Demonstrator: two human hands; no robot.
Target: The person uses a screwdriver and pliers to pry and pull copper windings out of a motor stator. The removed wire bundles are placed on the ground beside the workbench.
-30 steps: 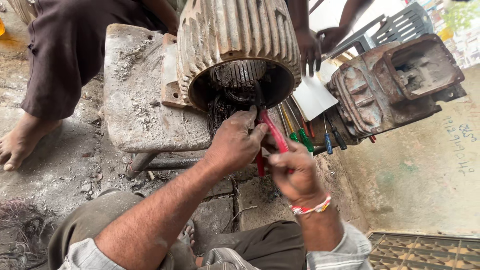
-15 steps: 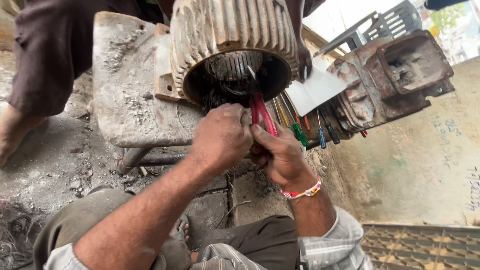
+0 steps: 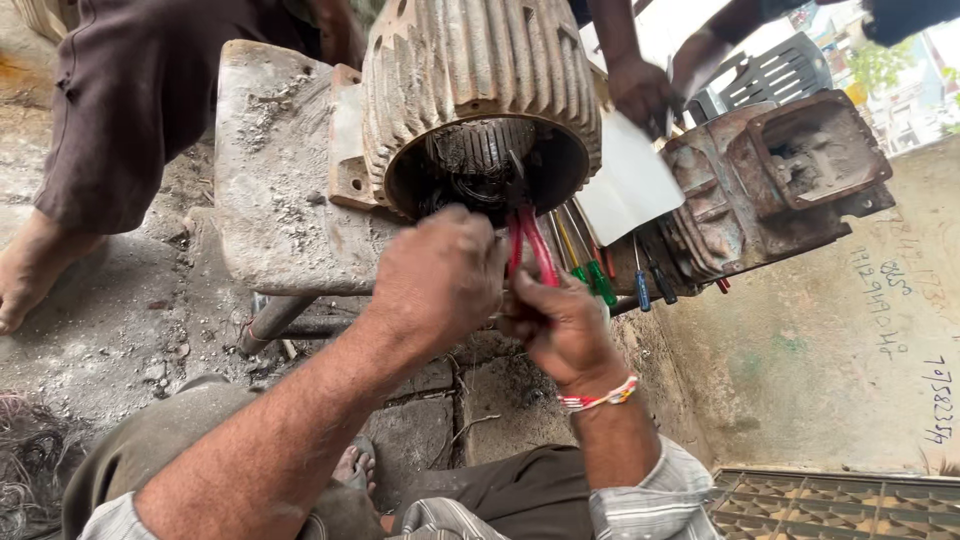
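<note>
Both hands meet at the mouth of an old electric motor, seen from the head camera looking down. Left hand (image 3: 440,275) is closed into a fist in front of the opening; its grip is tight, but what it holds is hidden behind the knuckles. Right hand (image 3: 560,325), with a beaded band at the wrist, is closed around the red handles of a pair of pliers (image 3: 528,250), whose nose points up into the motor.

Ribbed and rusty, the motor housing (image 3: 480,90) lies on its side on a rough concrete block (image 3: 275,200) serving as a table. Its open end faces the camera. Inside, dark copper windings (image 3: 470,165) fill the slots, so the winding work looks unfinished; how much has been cut or pulled cannot be told.

Just right of the motor, several screwdrivers (image 3: 605,285) with green, blue and yellow handles lean together. Beside them sits a rusty cast-metal cover (image 3: 770,185), its open box holding only dirt. A white sheet (image 3: 630,185) lies between, near another person's hand (image 3: 640,95). A bare foot (image 3: 40,270) stands at left.
</note>
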